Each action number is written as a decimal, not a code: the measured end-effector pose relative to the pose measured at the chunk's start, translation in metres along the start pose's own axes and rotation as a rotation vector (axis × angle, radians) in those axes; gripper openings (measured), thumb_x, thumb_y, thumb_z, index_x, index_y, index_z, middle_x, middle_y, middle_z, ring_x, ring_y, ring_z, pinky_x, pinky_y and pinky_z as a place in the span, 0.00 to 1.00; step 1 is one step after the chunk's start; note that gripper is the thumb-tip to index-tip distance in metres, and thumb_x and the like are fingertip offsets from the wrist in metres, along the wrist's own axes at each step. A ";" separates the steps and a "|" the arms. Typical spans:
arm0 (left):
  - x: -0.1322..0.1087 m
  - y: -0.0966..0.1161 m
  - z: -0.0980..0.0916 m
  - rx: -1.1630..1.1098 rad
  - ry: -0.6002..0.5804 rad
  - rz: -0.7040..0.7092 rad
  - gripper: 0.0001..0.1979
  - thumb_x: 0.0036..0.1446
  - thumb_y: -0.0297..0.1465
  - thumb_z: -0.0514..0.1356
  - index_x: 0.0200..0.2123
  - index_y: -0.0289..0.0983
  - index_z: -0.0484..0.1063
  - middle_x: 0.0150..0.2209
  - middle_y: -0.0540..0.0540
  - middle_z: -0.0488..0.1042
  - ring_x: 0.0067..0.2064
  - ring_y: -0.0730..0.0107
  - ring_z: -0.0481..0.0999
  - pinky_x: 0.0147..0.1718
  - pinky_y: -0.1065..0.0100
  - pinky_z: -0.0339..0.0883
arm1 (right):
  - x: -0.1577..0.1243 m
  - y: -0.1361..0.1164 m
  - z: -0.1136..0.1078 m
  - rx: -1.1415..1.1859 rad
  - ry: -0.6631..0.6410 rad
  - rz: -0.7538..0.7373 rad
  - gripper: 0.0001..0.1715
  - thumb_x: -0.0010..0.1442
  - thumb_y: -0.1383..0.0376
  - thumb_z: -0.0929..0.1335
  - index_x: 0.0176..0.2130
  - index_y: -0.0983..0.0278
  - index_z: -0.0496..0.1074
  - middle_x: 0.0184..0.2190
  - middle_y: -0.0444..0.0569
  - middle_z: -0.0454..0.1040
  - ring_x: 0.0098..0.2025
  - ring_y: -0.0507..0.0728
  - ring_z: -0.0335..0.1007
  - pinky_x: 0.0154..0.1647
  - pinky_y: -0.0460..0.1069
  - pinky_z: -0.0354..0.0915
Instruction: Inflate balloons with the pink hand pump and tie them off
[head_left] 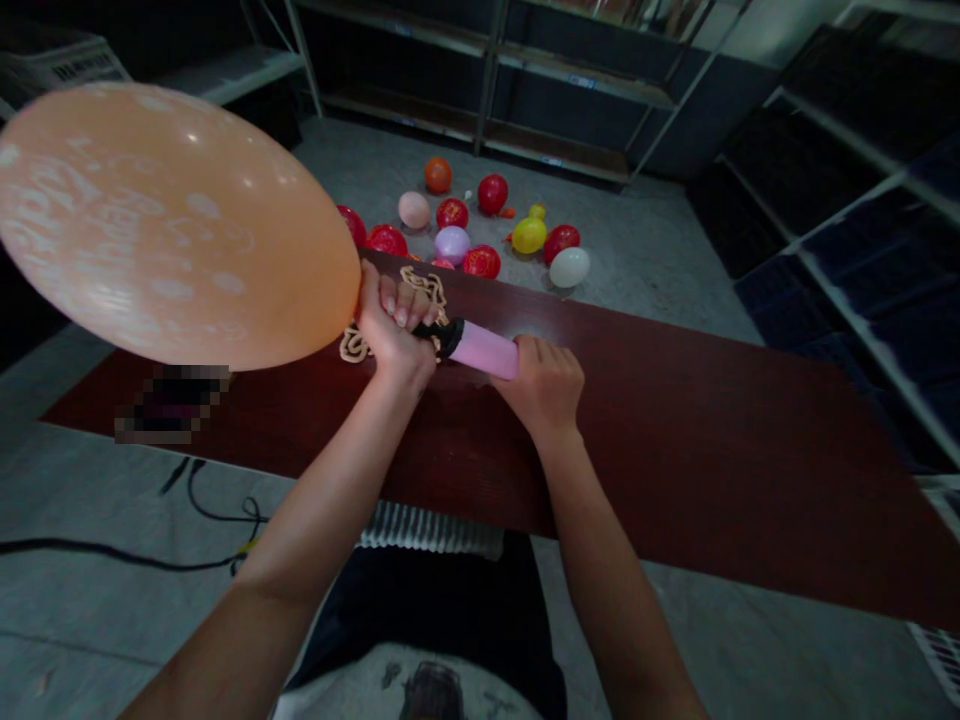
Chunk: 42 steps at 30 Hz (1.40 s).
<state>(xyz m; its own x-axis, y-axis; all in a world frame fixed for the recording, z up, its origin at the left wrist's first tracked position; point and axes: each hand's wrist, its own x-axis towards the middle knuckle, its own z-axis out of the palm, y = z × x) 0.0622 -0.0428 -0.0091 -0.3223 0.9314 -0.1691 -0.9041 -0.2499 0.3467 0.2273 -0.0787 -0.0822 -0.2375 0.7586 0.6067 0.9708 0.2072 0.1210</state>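
A large peach balloon (180, 225) with white printed lettering is inflated and fills the upper left. My left hand (394, 325) is closed around its neck, where it meets the black nozzle end of a hand balloon pump (484, 348). The neck itself is hidden by my fingers. My right hand (546, 385) wraps around the far end of the pump's pink barrel. The pump lies level between both hands, over the dark red table (675, 430). Beneath and behind my left hand, a beige twisted cord (424, 285) lies loosely coiled on the table.
Several inflated balloons, including a white balloon (569, 267) and an orange balloon (438, 175), lie on the floor beyond the table. A blurred-out flat object (174, 402) rests at the table's left. Metal shelves (585, 80) stand behind; black cables (112, 553) cross the floor at left.
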 end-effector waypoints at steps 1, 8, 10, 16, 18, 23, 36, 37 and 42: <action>0.002 0.000 -0.002 0.003 0.000 -0.003 0.33 0.77 0.39 0.44 0.16 0.38 0.45 0.13 0.57 0.41 0.12 0.80 0.43 0.13 0.73 0.43 | 0.001 0.000 -0.001 0.007 -0.010 0.012 0.15 0.62 0.56 0.66 0.35 0.65 0.72 0.28 0.52 0.76 0.31 0.58 0.68 0.34 0.52 0.51; 0.020 0.001 -0.015 0.117 -0.046 0.013 0.33 0.71 0.40 0.56 0.17 0.38 0.44 0.13 0.57 0.43 0.13 0.79 0.45 0.15 0.72 0.48 | 0.004 0.005 -0.006 0.055 -0.083 0.033 0.12 0.64 0.59 0.65 0.39 0.65 0.73 0.32 0.53 0.77 0.36 0.59 0.69 0.36 0.52 0.52; 0.024 0.003 -0.017 0.152 -0.060 0.015 0.33 0.71 0.41 0.57 0.17 0.38 0.44 0.13 0.56 0.44 0.13 0.78 0.46 0.15 0.71 0.50 | 0.004 0.007 -0.006 0.056 -0.093 0.034 0.12 0.65 0.59 0.64 0.41 0.65 0.73 0.34 0.53 0.77 0.38 0.60 0.69 0.38 0.53 0.53; 0.039 0.018 -0.027 0.165 -0.065 0.031 0.30 0.72 0.36 0.53 0.18 0.38 0.45 0.12 0.55 0.48 0.13 0.77 0.49 0.16 0.72 0.52 | 0.001 0.022 -0.004 0.043 -0.131 0.082 0.12 0.65 0.60 0.66 0.45 0.63 0.72 0.39 0.54 0.77 0.42 0.62 0.68 0.43 0.54 0.55; 0.044 0.024 -0.031 0.144 -0.079 0.041 0.29 0.72 0.35 0.52 0.17 0.38 0.45 0.12 0.54 0.48 0.13 0.77 0.50 0.16 0.72 0.52 | -0.001 0.031 -0.004 0.030 -0.121 0.114 0.12 0.64 0.61 0.67 0.46 0.63 0.72 0.40 0.53 0.77 0.44 0.62 0.68 0.45 0.55 0.56; 0.049 0.036 -0.033 0.154 -0.063 0.089 0.30 0.71 0.34 0.54 0.17 0.38 0.44 0.12 0.55 0.47 0.13 0.77 0.48 0.17 0.71 0.51 | -0.006 0.059 -0.003 -0.001 -0.069 0.193 0.18 0.63 0.63 0.67 0.52 0.63 0.72 0.49 0.57 0.76 0.50 0.65 0.67 0.51 0.58 0.57; 0.028 0.034 -0.023 -0.030 0.013 0.126 0.30 0.74 0.33 0.49 0.17 0.38 0.44 0.14 0.56 0.43 0.14 0.77 0.44 0.16 0.72 0.48 | -0.010 0.066 0.002 -0.041 0.105 0.294 0.16 0.62 0.59 0.66 0.46 0.65 0.74 0.41 0.59 0.75 0.46 0.67 0.67 0.48 0.61 0.59; 0.026 0.033 -0.021 -0.059 0.020 0.118 0.30 0.75 0.32 0.47 0.17 0.38 0.44 0.14 0.56 0.43 0.14 0.78 0.44 0.16 0.73 0.47 | -0.010 0.064 0.003 -0.048 0.122 0.287 0.17 0.62 0.58 0.66 0.46 0.65 0.74 0.41 0.59 0.75 0.46 0.67 0.67 0.48 0.60 0.59; 0.012 0.016 -0.016 -0.108 -0.043 0.086 0.30 0.73 0.34 0.51 0.17 0.38 0.43 0.14 0.57 0.42 0.14 0.78 0.44 0.15 0.73 0.48 | -0.006 0.042 0.001 -0.076 0.127 0.174 0.14 0.61 0.58 0.67 0.44 0.63 0.75 0.38 0.55 0.77 0.42 0.64 0.68 0.47 0.56 0.58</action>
<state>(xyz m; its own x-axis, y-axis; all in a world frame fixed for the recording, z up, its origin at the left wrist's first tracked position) 0.0395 -0.0401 -0.0205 -0.3899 0.9152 -0.1021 -0.8993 -0.3545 0.2562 0.2693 -0.0734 -0.0818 -0.0646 0.6939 0.7172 0.9977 0.0294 0.0614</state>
